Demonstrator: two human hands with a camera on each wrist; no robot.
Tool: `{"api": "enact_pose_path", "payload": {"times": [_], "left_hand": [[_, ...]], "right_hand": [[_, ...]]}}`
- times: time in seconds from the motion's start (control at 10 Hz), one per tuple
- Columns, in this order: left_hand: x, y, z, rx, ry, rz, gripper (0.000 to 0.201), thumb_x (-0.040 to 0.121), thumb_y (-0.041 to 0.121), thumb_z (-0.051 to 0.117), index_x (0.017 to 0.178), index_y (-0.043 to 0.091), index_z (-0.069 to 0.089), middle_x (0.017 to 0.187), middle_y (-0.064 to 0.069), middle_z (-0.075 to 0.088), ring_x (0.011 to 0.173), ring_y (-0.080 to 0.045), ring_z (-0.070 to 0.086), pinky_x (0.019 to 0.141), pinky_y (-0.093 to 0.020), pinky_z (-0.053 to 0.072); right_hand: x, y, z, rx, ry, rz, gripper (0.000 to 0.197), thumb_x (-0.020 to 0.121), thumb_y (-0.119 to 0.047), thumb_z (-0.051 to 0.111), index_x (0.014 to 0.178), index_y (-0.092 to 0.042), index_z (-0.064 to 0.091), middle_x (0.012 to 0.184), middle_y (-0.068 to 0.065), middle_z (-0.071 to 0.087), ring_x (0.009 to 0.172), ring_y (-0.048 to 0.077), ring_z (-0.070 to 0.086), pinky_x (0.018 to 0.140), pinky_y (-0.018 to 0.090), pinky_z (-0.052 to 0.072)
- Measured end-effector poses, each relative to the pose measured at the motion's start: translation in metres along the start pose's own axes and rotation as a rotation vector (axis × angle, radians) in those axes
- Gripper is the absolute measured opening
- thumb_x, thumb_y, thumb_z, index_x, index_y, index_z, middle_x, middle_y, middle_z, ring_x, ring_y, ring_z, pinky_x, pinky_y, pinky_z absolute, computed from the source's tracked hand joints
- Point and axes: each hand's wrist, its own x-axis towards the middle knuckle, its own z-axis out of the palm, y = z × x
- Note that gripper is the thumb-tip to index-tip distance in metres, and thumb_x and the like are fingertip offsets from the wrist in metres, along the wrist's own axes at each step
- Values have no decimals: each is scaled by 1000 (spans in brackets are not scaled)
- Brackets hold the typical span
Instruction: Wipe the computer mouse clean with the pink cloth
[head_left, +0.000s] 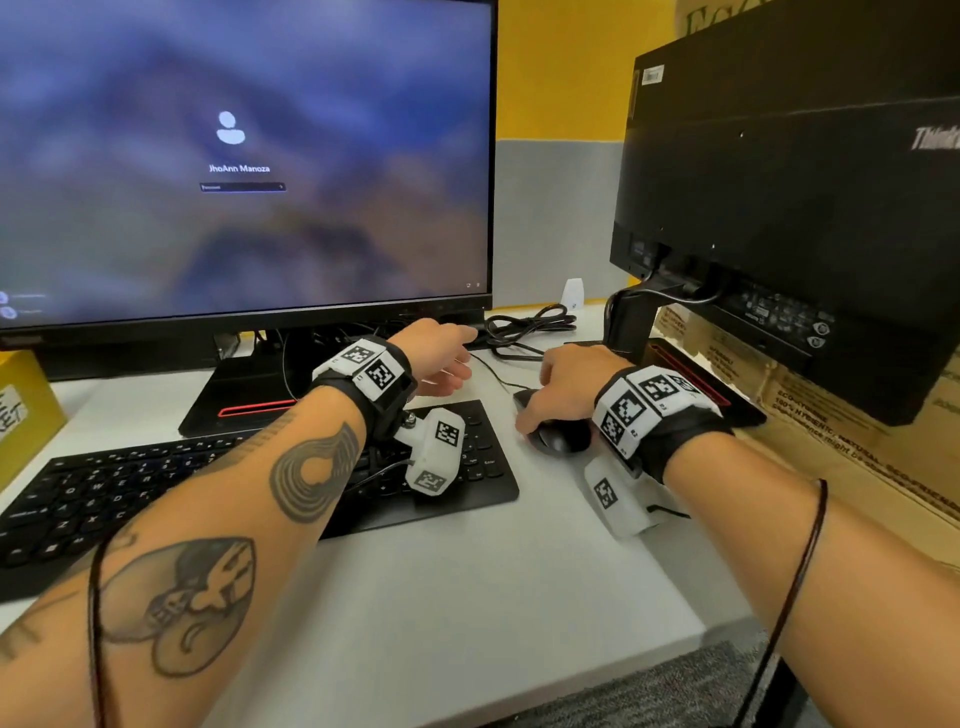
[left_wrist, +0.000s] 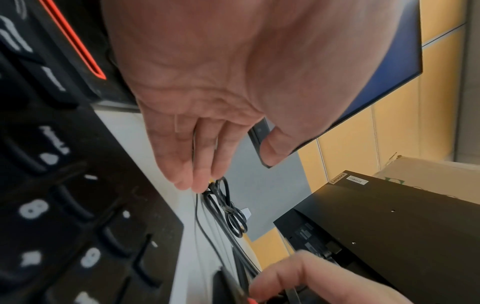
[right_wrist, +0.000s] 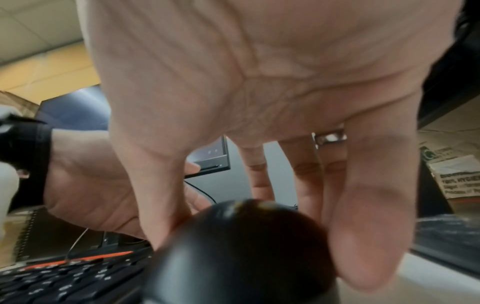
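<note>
1. Mouse (head_left: 558, 434): one, black, lay on the desk (head_left: 467, 597) beside one keyboard (head_left: 260, 488); your right hand (head_left: 563, 387) gripped it, thumb and fingers curled round.
2. Your left hand (head_left: 441, 356) hovered, fingers straight, together.
3. Two monitors stood behind.

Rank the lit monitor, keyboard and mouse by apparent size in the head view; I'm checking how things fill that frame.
1. Lit monitor, by far the largest.
2. Keyboard, partly behind the left forearm.
3. Mouse, smallest, mostly covered by the right hand.
</note>
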Motion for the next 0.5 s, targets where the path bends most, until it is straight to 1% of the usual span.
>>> {"api": "enact_pose_path", "payload": {"times": [0.1, 0.2, 0.3, 0.4, 0.5], "left_hand": [[2, 3, 1, 1, -23, 0, 44, 104, 44, 55, 116, 4, 69, 110, -13, 78, 92, -25, 71, 93, -38, 61], [2, 6, -3, 12, -35, -4, 44, 104, 46, 55, 113, 7, 71, 108, -10, 79, 100, -26, 75, 91, -36, 62], [3, 6, -7, 16, -55, -4, 44, 103, 48, 55, 111, 8, 73, 105, -8, 81, 98, -24, 76, 84, -35, 63], [0, 4, -9, 32, -49, 3, 43, 103, 48, 56, 109, 9, 74, 102, -7, 81, 91, -22, 75, 79, -34, 62], [0, 4, -10, 26, -29, 49, 41, 102, 47, 56, 107, 10, 75, 99, -5, 82, 88, -20, 75, 78, -34, 61]], "right_hand": [[7, -7, 1, -75, -37, -48, 70, 64, -65, 83, 116, -22, 61, 114, 2, 65, 105, 24, 62, 85, 36, 57], [10, -8, 1, -132, -59, -68, 71, 68, -71, 79, 116, -21, 63, 114, 2, 67, 106, 25, 62, 85, 35, 55], [17, -5, 1, -108, -45, -48, 69, 70, -76, 76, 109, -20, 66, 106, 1, 70, 97, 23, 67, 85, 35, 58], [17, -2, 0, -90, -17, -7, 69, 65, -81, 74, 96, -20, 66, 96, 1, 70, 88, 22, 68, 82, 35, 60], [15, -3, -7, 22, 117, -12, 58, 72, -71, 78, 86, -17, 61, 85, 3, 66, 79, 23, 68, 80, 37, 63]]}}
